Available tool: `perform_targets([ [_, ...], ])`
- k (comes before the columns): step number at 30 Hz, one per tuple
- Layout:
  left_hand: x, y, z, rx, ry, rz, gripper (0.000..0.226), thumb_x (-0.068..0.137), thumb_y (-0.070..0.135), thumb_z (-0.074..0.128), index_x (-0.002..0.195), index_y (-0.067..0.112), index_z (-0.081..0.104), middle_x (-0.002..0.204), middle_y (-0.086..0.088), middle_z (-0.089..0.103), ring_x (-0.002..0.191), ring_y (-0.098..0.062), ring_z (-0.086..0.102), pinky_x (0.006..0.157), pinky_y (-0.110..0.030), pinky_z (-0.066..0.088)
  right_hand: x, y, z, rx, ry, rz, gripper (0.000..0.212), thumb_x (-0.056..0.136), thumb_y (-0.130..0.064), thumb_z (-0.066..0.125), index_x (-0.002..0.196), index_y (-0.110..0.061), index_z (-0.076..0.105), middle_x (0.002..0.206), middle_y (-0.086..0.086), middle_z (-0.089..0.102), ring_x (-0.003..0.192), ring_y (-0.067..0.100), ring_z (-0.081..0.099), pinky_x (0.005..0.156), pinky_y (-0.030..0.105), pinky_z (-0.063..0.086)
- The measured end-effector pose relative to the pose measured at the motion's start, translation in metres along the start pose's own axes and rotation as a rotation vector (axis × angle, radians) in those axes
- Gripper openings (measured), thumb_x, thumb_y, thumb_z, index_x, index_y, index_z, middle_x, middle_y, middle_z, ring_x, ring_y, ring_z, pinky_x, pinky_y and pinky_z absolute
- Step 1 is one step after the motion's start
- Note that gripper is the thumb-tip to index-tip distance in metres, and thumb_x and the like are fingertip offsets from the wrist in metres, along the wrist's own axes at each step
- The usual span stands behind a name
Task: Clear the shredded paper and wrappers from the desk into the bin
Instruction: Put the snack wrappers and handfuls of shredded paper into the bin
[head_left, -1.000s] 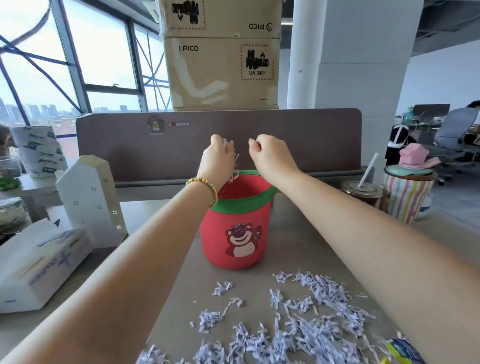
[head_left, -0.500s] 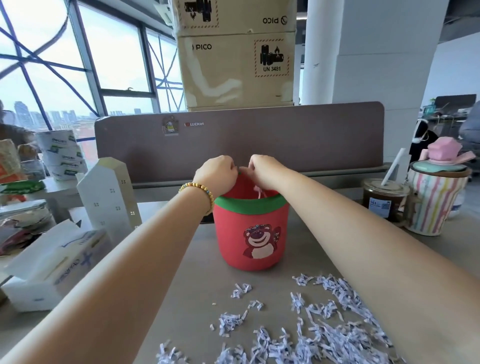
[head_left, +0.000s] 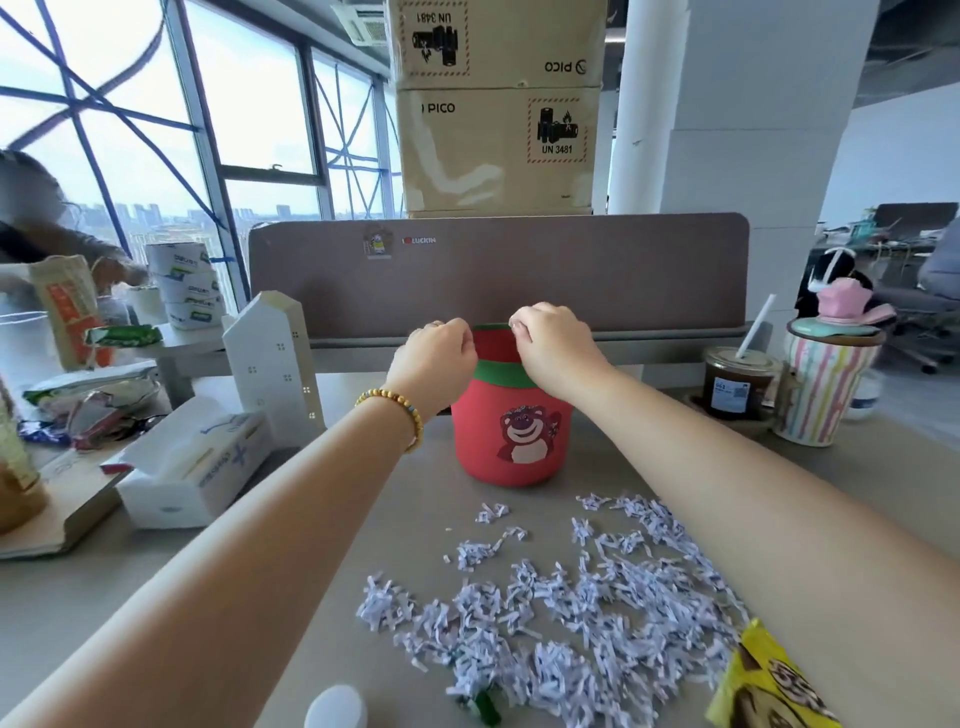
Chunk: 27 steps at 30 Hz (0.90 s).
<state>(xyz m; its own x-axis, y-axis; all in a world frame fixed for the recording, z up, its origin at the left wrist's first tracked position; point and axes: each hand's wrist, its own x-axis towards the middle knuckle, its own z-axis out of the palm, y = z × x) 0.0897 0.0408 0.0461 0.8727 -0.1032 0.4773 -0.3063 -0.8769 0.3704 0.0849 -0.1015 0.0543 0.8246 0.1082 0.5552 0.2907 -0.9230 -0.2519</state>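
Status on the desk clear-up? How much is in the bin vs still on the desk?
Done: can't confirm; the red bin's inside is hidden. In hand: left hand and right hand are curled over the rim; no paper shows in the fingers. Left: most of it. A wide spread of shredded paper lies on the desk, plus a yellow wrapper at the near right and a small green scrap.

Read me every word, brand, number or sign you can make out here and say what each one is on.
"PICO": lower cardboard box.
"UN 3481": battery hazard label on the same box.
"PICO" and "UN 3481", upside down: upper cardboard box.
"LUCKIN": sticker on the desk divider.
Too blurred to read: tissue box, yellow wrapper, drink cup label, paper rolls.
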Motion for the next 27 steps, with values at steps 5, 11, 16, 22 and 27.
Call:
perform_targets([
  [5, -0.056, -0.006, -0.008, 0.019, -0.037, 0.003, 0.029, 0.093, 0.018, 0.034, 0.107, 0.007, 0.057, 0.112, -0.015, 0.059, 0.104, -0.033, 0.053, 0.086, -0.038, 0.045, -0.047, -0.020, -0.008, 0.056, 0.028, -0.075, 0.029, 0.096, -0.014, 0.038, 0.111, -0.006, 0.060, 0.120, 0.013, 0.060, 0.114, 0.033, 0.049, 0.094, 0.040, 0.041],
  [11, -0.154, -0.034, 0.007, 0.024, -0.159, -0.115, 0.027, 0.094, 0.020, 0.037, 0.109, 0.007, 0.055, 0.114, -0.014, 0.058, 0.103, -0.030, 0.054, 0.090, -0.042, 0.048, -0.132, -0.029, 0.010, 0.114, -0.103, 0.024, 0.030, 0.097, -0.017, 0.037, 0.116, -0.008, 0.059, 0.124, 0.010, 0.060, 0.114, 0.029, 0.051, 0.098, 0.042, 0.043],
  [16, -0.208, -0.045, 0.020, 0.070, -0.181, -0.187, 0.028, 0.095, 0.024, 0.036, 0.114, 0.012, 0.054, 0.122, -0.010, 0.056, 0.114, -0.030, 0.050, 0.096, -0.039, 0.040, -0.195, -0.034, 0.032, 0.133, -0.282, 0.060, 0.032, 0.099, -0.019, 0.034, 0.119, -0.007, 0.056, 0.127, 0.008, 0.058, 0.116, 0.023, 0.051, 0.101, 0.036, 0.041],
  [22, -0.237, -0.053, 0.025, 0.199, -0.196, -0.204, 0.040, 0.095, 0.036, 0.033, 0.131, 0.020, 0.041, 0.147, -0.007, 0.036, 0.137, -0.027, 0.032, 0.115, -0.043, 0.023, -0.232, -0.047, 0.039, 0.053, -0.451, -0.045, 0.046, 0.100, -0.033, 0.029, 0.141, -0.012, 0.034, 0.152, 0.005, 0.032, 0.143, 0.020, 0.022, 0.118, 0.036, 0.016],
  [27, -0.241, -0.058, 0.028, 0.171, -0.264, -0.273, 0.058, 0.095, 0.044, 0.031, 0.145, 0.019, 0.019, 0.158, -0.008, 0.012, 0.147, -0.023, 0.009, 0.119, -0.046, 0.008, -0.238, -0.054, 0.053, -0.061, -0.517, -0.082, 0.058, 0.097, -0.045, 0.028, 0.147, -0.016, 0.019, 0.159, 0.005, 0.013, 0.147, 0.020, 0.004, 0.120, 0.045, 0.006],
])
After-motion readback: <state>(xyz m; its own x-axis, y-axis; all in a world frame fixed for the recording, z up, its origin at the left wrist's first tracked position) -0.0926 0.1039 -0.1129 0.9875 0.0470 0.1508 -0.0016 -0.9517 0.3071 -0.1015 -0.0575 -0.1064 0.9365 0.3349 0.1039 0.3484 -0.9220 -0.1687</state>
